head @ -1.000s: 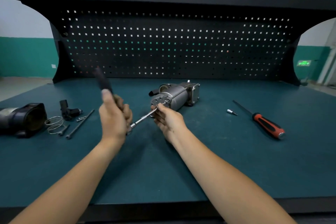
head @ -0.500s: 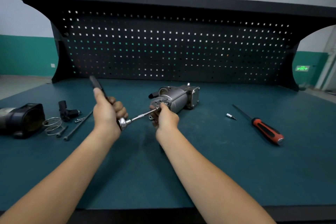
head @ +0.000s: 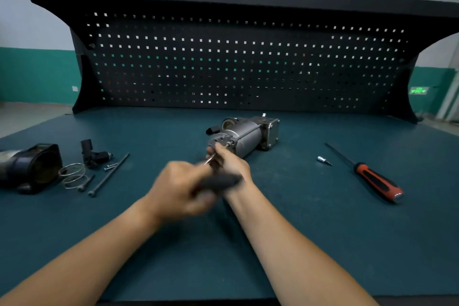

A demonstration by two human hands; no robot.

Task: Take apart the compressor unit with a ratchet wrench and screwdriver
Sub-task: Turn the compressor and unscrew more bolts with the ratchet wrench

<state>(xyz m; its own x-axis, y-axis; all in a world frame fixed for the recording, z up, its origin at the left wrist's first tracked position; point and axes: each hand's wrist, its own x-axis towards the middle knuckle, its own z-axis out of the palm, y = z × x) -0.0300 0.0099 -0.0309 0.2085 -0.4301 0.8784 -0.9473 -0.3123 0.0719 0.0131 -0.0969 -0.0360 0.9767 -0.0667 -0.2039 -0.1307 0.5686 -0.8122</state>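
Centre of frame: silver compressor unit (head: 248, 133) lying on its side on a teal workbench (head: 323, 243), round end cap towards the camera. Just below it, right hand (head: 229, 164), fingertips pinched on the thin metal shaft (head: 210, 158) at that end cap. Lower and left, overlapping the right wrist in view, left hand (head: 178, 189), motion-blurred, fingers curled round the dark handle of a ratchet wrench (head: 219, 181). At right, well apart from both hands, red-and-black screwdriver (head: 377, 181) near a small socket bit (head: 324, 161). At left, black housing (head: 32, 169), wire spring (head: 73, 174), long bolt (head: 109, 174).
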